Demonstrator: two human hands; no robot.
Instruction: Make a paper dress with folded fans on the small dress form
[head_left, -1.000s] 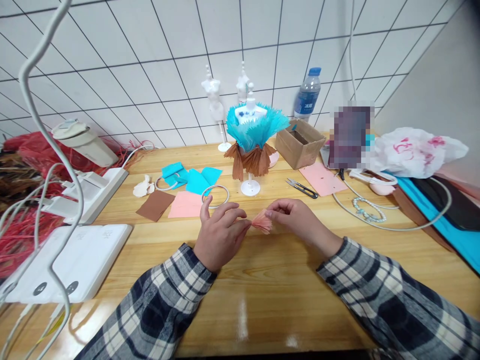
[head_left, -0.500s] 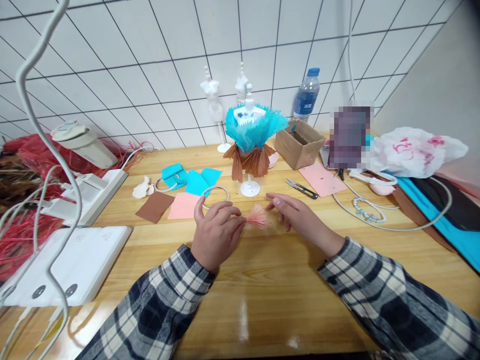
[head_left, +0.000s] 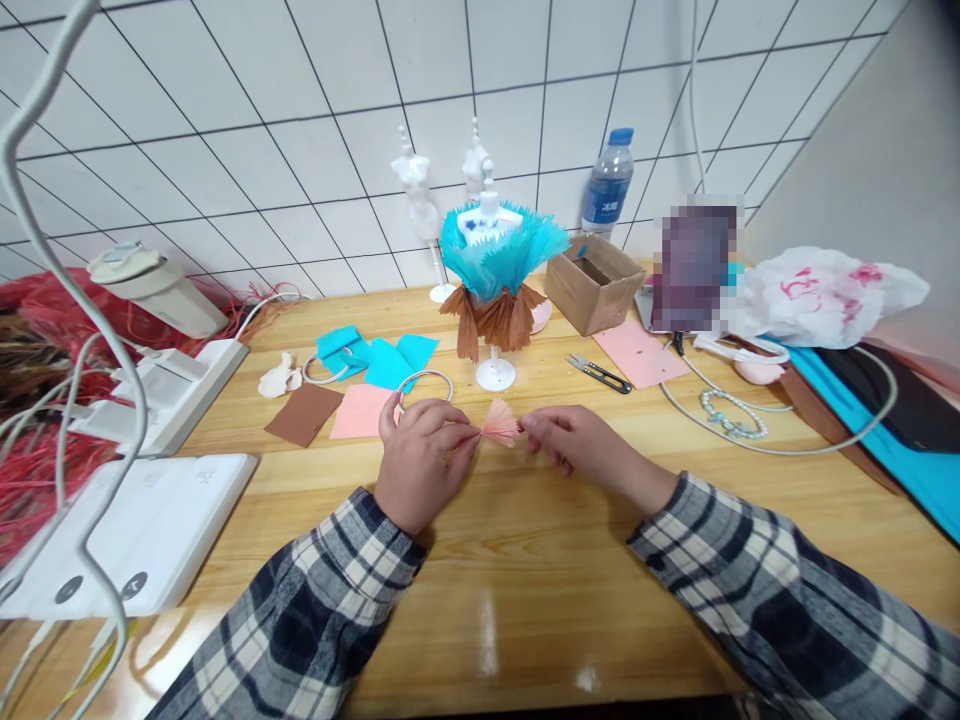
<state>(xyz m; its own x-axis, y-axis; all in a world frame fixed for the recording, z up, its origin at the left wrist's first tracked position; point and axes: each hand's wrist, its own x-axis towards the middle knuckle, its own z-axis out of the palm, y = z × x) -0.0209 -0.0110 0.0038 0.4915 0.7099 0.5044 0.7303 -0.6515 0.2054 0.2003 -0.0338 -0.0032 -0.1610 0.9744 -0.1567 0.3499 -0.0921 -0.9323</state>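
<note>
Between thumb and fingertips, my left hand (head_left: 425, 465) pinches the gathered end of a small pink pleated paper fan (head_left: 499, 424). My right hand (head_left: 574, 442) is closed at the fan's spread edge, its thumb and index finger pinching that edge. Behind the fan stands a small white mannequin (head_left: 489, 215) dressed in a teal ruffled paper top (head_left: 499, 262) and a brown pleated paper skirt (head_left: 499, 325). A white ring (head_left: 427, 374) lies just beyond my left hand, beside a pink paper square (head_left: 361, 411) and a brown paper square (head_left: 304, 414).
Thread snips (head_left: 600, 374) lie right of the mannequin, near a cardboard box (head_left: 596, 290) and a water bottle (head_left: 607, 185). Teal paper pieces (head_left: 390, 362) are at left. A power strip (head_left: 184, 395) and white power bank (head_left: 172, 520) sit far left; a bead bracelet (head_left: 733, 415) and cable lie right.
My right hand has moved left to the fan and closed on its edge. The fan now looks more spread and faces up more. The whole view has shifted slightly.
</note>
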